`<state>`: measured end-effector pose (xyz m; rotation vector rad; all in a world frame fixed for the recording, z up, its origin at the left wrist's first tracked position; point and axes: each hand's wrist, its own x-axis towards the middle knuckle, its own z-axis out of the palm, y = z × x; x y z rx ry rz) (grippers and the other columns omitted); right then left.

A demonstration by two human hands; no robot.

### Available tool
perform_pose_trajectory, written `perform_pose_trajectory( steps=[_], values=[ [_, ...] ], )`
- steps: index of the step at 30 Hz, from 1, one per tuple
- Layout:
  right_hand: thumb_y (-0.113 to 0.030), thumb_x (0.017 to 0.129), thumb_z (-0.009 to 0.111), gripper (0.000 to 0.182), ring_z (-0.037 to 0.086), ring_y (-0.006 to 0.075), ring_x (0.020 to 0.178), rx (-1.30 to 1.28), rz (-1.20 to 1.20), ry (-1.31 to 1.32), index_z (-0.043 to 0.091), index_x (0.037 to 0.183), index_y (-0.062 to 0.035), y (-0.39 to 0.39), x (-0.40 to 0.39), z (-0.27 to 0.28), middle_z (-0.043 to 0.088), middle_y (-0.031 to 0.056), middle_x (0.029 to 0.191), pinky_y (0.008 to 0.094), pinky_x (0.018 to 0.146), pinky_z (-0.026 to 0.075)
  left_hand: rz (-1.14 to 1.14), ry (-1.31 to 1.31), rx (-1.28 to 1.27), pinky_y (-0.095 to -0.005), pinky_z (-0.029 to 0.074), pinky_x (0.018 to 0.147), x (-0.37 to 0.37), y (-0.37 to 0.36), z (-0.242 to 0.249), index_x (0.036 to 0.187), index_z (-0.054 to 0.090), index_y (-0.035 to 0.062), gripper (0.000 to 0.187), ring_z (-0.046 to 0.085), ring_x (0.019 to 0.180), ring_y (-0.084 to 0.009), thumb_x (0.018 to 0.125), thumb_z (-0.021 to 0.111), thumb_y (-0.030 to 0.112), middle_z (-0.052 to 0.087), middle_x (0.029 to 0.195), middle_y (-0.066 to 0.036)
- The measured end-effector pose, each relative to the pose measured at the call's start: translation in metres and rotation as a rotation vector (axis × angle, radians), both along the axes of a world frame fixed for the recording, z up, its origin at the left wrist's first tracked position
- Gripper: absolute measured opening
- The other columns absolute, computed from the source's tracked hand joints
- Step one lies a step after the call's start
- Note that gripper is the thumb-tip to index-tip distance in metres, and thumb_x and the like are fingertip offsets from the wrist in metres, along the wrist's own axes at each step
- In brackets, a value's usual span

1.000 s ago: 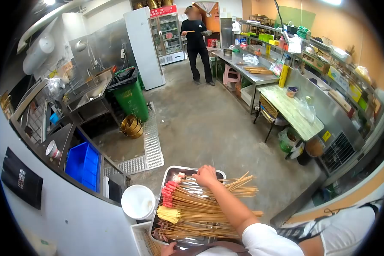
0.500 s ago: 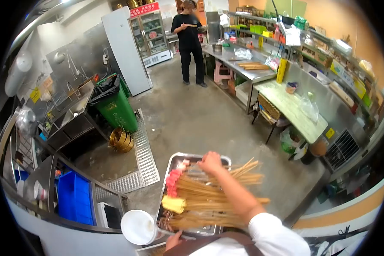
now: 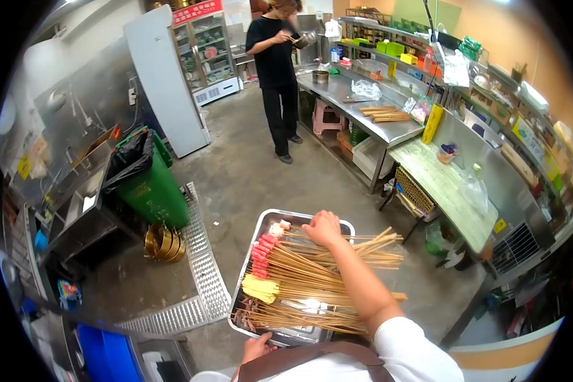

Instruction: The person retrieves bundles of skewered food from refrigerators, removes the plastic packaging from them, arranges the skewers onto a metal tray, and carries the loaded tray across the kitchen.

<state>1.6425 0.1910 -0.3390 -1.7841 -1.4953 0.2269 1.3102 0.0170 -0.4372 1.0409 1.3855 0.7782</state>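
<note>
A metal tray (image 3: 239, 290) full of skewers is held in front of my body. Pink-red pieces (image 3: 261, 256) and yellow pieces (image 3: 260, 288) sit at its left side, with darker ones in the near left corner. Bare wooden sticks (image 3: 312, 270) fan out to the right, past the tray's edge. My right hand (image 3: 323, 227) reaches over the sticks to the far rim, its fingers curled down there. At the near rim, my left hand (image 3: 258, 349) grips the tray, thumb on top.
A person in black (image 3: 275, 70) stands ahead, holding a metal bowl. A steel counter (image 3: 337, 95) and a pale green table (image 3: 436, 175) line the right. On the left are a green bin (image 3: 153, 184), brass-coloured pots (image 3: 164, 243) and a metal floor grate (image 3: 204, 267).
The view has moved forward, so the person, counter and bin look nearer. The white bucket beside the tray has slipped almost out of view. Both hands stay at the tray.
</note>
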Motion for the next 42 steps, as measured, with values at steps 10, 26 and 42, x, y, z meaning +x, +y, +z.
perform_pose_trajectory(
  steps=[10, 26, 42],
  values=[
    [-0.038, 0.072, 0.063, 0.030, 0.052, 0.0294, 0.095, 0.048, 0.174, -0.100, 0.069, 0.075, -0.0081, 0.240, -0.009, 0.100, 0.061, 0.0119, 0.092, 0.0402, 0.086, 0.039, 0.280, -0.125, -0.012, -0.0299, 0.049, 0.048, 0.036, 0.180, 0.066, 0.094, 0.053, -0.0049, 0.019, 0.058, 0.055, -0.0196, 0.081, 0.059, 0.008, 0.061, 0.075, -0.012],
    [-0.037, 0.074, 0.063, 0.030, 0.051, 0.0286, 0.098, 0.118, 0.297, -0.227, 0.069, 0.078, -0.0082, 0.610, -0.078, 0.237, 0.060, 0.0120, 0.096, 0.0400, 0.088, 0.038, 0.326, -0.128, -0.035, -0.0307, 0.049, 0.052, 0.004, 0.523, 0.189, 0.084, 0.056, -0.0069, 0.021, 0.056, 0.056, -0.0197, 0.079, 0.062, 0.012, 0.058, 0.069, -0.013],
    [-0.034, 0.073, 0.067, 0.026, 0.050, 0.0293, 0.098, 0.140, 0.207, -0.039, 0.067, 0.070, -0.0080, 1.010, -0.065, 0.351, 0.059, 0.0117, 0.096, 0.0396, 0.088, 0.037, 0.488, -0.152, 0.001, -0.0312, 0.049, 0.047, 0.013, 0.930, 0.333, 0.085, 0.053, -0.0027, 0.020, 0.052, 0.047, -0.0201, 0.078, 0.063, 0.013, 0.055, 0.064, -0.012]
  ],
)
